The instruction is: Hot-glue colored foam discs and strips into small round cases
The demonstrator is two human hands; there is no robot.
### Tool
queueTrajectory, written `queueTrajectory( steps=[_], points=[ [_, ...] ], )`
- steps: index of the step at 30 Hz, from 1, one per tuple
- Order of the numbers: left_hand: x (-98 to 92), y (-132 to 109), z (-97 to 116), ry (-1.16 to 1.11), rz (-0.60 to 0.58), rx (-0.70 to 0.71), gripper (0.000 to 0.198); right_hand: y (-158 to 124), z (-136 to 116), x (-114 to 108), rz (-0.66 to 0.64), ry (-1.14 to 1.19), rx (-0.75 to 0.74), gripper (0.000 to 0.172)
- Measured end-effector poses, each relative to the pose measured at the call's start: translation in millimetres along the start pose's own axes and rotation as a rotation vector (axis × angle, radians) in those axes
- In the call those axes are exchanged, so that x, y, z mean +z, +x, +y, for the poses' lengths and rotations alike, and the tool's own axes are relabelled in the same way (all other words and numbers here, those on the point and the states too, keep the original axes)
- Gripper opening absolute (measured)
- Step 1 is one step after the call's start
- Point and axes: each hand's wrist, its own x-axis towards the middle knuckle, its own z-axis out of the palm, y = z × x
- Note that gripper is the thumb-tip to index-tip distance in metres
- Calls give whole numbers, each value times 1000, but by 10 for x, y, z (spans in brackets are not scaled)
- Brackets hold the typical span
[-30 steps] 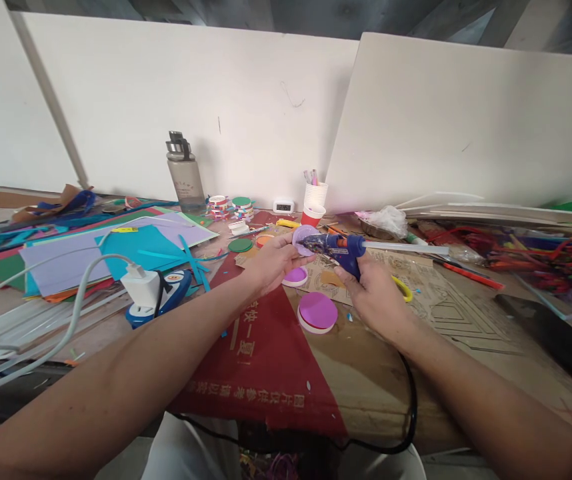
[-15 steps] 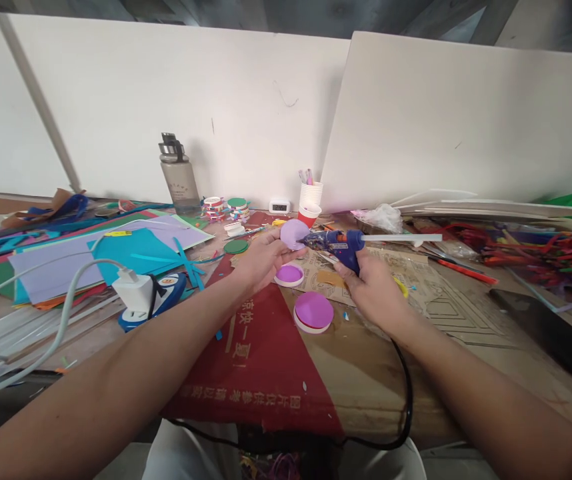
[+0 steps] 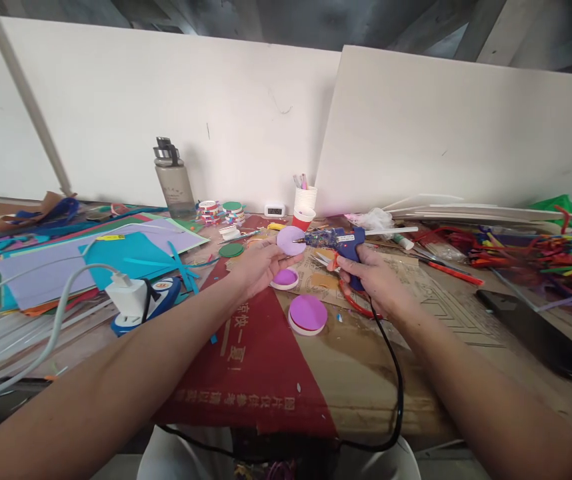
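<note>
My left hand pinches a pale purple paper disc by its lower left edge, above the table. My right hand is wrapped round the handle of a blue hot glue gun, a white glue stick poking out of its back. The gun's nozzle tip lies over the face of the disc; whether it touches I cannot tell. Below the hands are a shallow round piece with a purple inside and a white-rimmed round piece topped with a magenta disc. Scissors lie under the right hand.
Coloured paper sheets and a power strip with a white charger lie left. A bottle, a small clock and paper cups stand at the back. A black phone-like slab and pipe cleaners lie right.
The glue gun has turned to lie more level, its nozzle now further over the disc's face. The disc faces me more fully. The scissors' red handle has come into view below the right hand.
</note>
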Motion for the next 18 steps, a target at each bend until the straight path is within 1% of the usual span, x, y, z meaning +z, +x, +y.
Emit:
queueTrajectory(
  steps=[3,6,8,10,12,13,16,18],
  points=[
    [-9,9,-9,0,-4,11,30,36,54,-32,60,-114,-29,32],
    [-12,17,-28,22,8,30,32,44,58,-38,181,-371,-93,24],
    [-10,21,-44,45,17,48,30,27,38,-25,255,-562,-184,23],
    [-6,24,-52,59,30,65,30,3,18,-7,274,-678,-289,29],
    [0,25,-49,61,56,76,30,-17,2,3,268,-701,-344,33],
    [2,26,-42,60,77,79,29,-23,-3,2,266,-686,-337,32],
    [9,24,-16,61,142,65,25,-24,-1,-48,266,-556,-207,24],
    [13,20,-3,55,162,41,24,-14,30,-141,260,-423,-110,25]
  ],
)
